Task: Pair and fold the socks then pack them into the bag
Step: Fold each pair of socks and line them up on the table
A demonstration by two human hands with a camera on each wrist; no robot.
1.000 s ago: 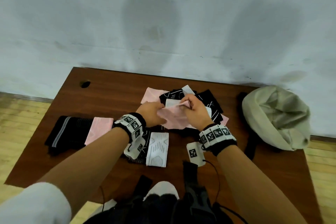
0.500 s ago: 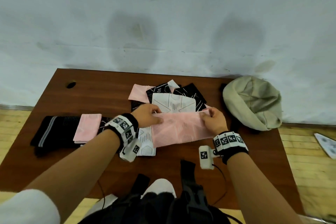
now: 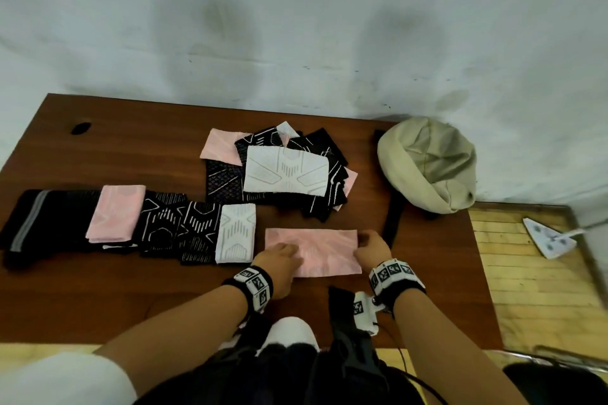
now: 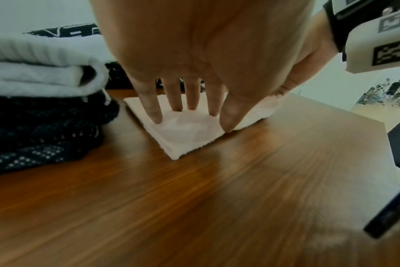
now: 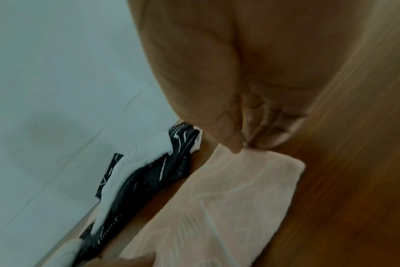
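A pink sock pair (image 3: 320, 251) lies flat on the brown table (image 3: 131, 299), near the front edge. My left hand (image 3: 291, 255) presses its left end with straight, spread fingers (image 4: 156, 115). My right hand (image 3: 362, 242) pinches the right edge of the pink sock pair (image 5: 240, 195) between thumb and fingers (image 5: 233, 144). A beige bag (image 3: 427, 164) sits open at the table's back right corner. Behind the pink pair lies a loose pile of black, white and pink socks (image 3: 286, 174).
A row of folded socks (image 3: 131, 227), black, pink and white, runs along the left of the table up to the pink pair. A black strap (image 3: 393, 223) from the bag lies just right of my right hand. A wall stands close behind the table.
Both hands drew the pink sock pair off the pile, stretched it out and laid it flat nearer the front edge. My left hand now presses on it with flat fingers.
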